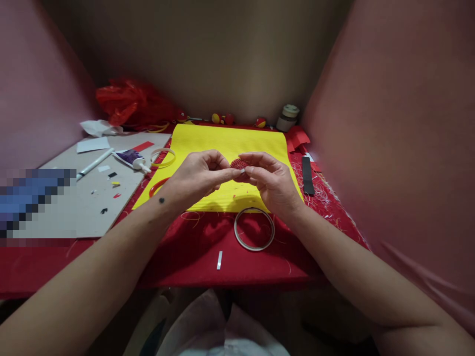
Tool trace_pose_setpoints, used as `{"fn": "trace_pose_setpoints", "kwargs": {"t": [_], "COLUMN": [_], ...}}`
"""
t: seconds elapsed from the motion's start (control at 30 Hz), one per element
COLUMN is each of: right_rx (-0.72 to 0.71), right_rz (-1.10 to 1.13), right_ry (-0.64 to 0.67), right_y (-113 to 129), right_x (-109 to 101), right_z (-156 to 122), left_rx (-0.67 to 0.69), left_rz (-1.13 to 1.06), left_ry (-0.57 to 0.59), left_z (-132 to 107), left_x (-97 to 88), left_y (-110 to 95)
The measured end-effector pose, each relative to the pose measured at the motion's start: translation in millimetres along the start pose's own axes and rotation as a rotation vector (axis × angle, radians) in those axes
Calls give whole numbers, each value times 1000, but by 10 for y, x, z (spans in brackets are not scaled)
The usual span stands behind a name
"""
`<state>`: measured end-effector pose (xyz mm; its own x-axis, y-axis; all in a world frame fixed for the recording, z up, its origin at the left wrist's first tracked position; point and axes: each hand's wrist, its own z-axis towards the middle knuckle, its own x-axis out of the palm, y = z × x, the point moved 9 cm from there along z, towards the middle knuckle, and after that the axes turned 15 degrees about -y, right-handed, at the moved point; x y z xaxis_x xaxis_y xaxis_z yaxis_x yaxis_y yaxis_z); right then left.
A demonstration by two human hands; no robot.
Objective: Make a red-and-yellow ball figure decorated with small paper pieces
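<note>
Over the yellow corrugated sheet (pixel 230 143), a small dark red ribbed round piece (pixel 239 163) is held up between my two hands. My left hand (pixel 202 173) pinches it from the left, its thumb lying along the near side. From the right, the thumb and fingers of my right hand (pixel 272 180) close on it. A tiny white bit (pixel 243 170) shows at the thumb tips; whether it is stuck to the red piece I cannot tell. Below my right hand, a pale ring (pixel 236 230) lies across the sheet's near edge and the red cloth (pixel 178 267).
On the left, a grey board (pixel 92 217) bears a glue tube (pixel 131 159), a white pen (pixel 95 164) and paper scraps. Behind it lies a red plastic bag (pixel 129 101). A jar (pixel 288 118) stands at the back, a black strip (pixel 308 175) at right, a white strip (pixel 219 260) in front.
</note>
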<state>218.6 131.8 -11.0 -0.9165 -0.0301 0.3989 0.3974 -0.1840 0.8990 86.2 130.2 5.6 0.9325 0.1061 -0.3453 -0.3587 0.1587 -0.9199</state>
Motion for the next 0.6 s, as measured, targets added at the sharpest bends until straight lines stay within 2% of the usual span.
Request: {"fn": "trace_pose_setpoints", "kwargs": {"t": [0.2,0.4,0.6], "right_rx": [-24,-27,-152], "right_rz": [-48,-50,-129], "right_ry": [-22,9,18], "right_y": [-3,-23,59], "right_x": [-16,-18,-20], "right_z": [1,-9,-16], "left_rx": [-12,11,-20], "left_rz": [-14,-27,-110], "left_ry": [24,10,42], "left_z": [-9,9,22], "left_x": [15,0,-3], "left_y": [-4,32,21]}}
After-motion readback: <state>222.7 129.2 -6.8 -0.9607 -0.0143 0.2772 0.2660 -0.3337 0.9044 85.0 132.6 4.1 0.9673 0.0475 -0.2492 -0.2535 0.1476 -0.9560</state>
